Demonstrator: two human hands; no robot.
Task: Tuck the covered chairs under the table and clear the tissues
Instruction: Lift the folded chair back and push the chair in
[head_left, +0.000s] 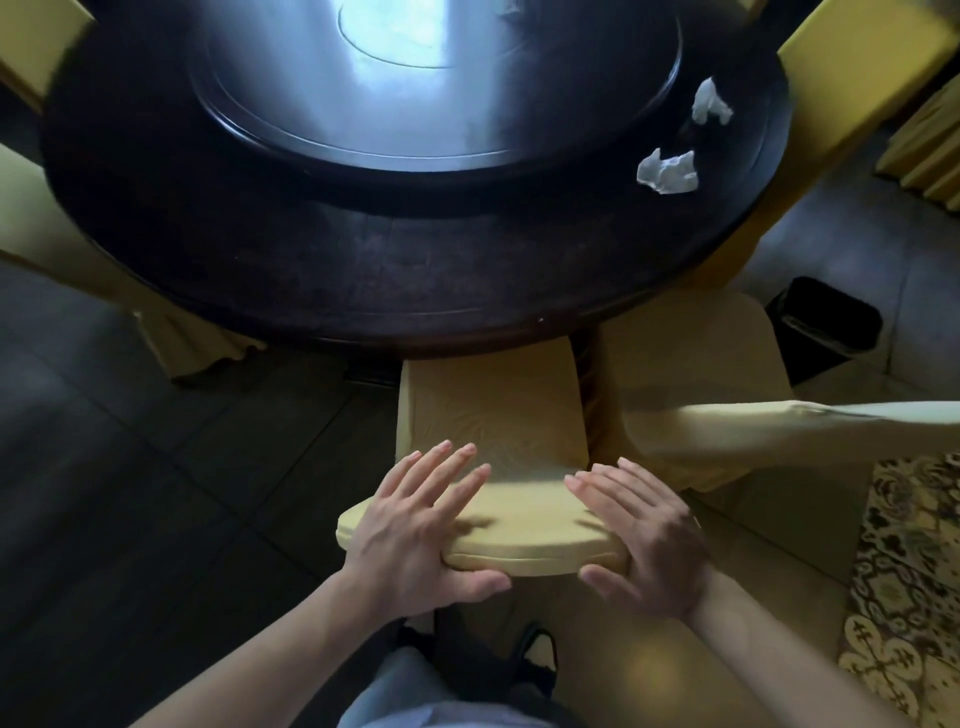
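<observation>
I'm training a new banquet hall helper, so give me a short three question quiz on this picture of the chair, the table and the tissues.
1. True or false: both crumpled tissues, the near tissue and the far tissue, lie on the dark round table.
2. Where do the left hand and right hand rest?
A. On the top of the yellow covered chair's backrest
B. On the table rim
C. On the black bin
3. Fill in: the black bin stands on the floor to the ____ of the table.

Key: 1 true. 2 A, fingers straight over the top, thumbs at its near face. 3 right.
</observation>
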